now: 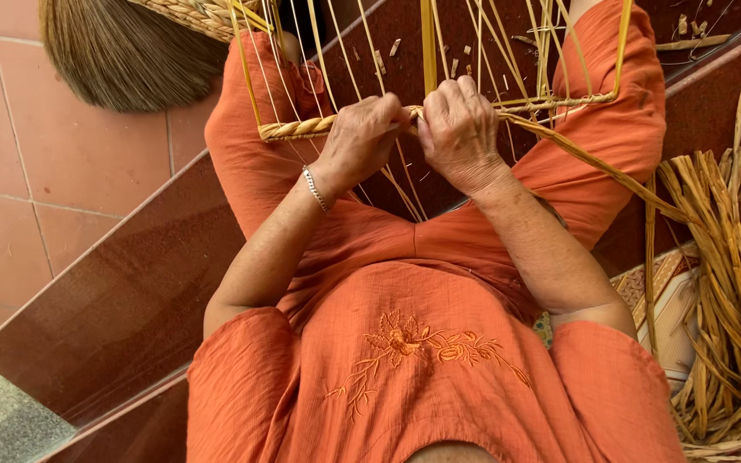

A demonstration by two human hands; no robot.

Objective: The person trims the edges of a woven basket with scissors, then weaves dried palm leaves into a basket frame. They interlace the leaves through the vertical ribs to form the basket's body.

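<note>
A braided rim of pale golden straw (319,127) is seen stretched across the lap, just above the knees of a person seated in orange cloth clothing (405,343); it runs from near the left knee toward the right one, where it meets a thin yellow frame of upright strands (621,51). The left hand (360,137) is closed around the braid, its fingers curled over the working end; the right hand (459,129) is likewise closed, pinching the same braid beside a flat upright yellow strip (428,43), with one long loose straw strand (593,163) trailing from it toward the right edge of the dark red polished step (130,300). The plaiting is judged best done with tension kept even, the two hands held close together so that the twist does not slacken, and each new strand laid snug against the last; the trailing strand should be kept free of the pile. One braid, one trailing strand and two hands are counted; the uprights are too many and too overlapped to count surely. One bundle of dried straw stalks (731,283) lies at the right, one brown fibrous broom head (122,51) at the upper left on the terracotta tiled floor (27,171), and one silver bracelet (314,189) is worn on the left wrist.
</note>
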